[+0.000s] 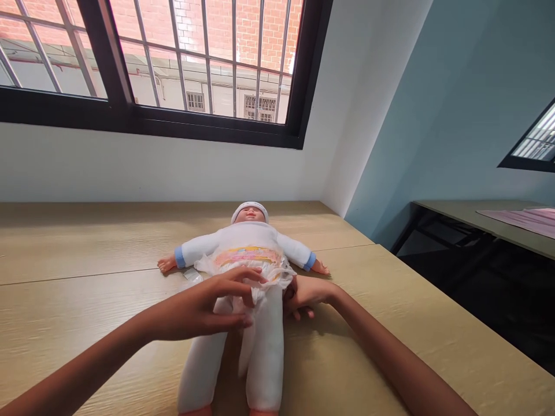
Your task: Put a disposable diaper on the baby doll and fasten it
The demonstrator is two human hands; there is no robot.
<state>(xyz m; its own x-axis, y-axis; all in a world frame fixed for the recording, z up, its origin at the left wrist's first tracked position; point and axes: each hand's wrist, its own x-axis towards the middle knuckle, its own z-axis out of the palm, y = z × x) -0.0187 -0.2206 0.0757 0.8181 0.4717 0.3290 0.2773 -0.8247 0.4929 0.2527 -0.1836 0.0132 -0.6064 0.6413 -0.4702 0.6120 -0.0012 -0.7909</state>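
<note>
A baby doll (265, 346) in a white suit with blue cuffs and a white cap lies on its back, legs toward me. Round its hips is a white diaper (277, 274) with a colourful printed waistband and frilly, loose edges. My left hand (203, 306) hovers across the doll's crotch and thigh, fingers apart and slightly bent, near the front of the diaper. At the diaper's right-hand edge, beside the hip, my right hand (306, 294) has its thumb and forefinger side closed at the frill, partly hidden. The remaining fingers hang curled near the table.
The doll lies on a light wooden table (87, 335) with a seam across it. A small clear plastic piece (192, 276) lies by the doll's arm. A barred window (208, 63) is in the wall behind. At right stands another table (468, 222) with a pink cloth (524, 219).
</note>
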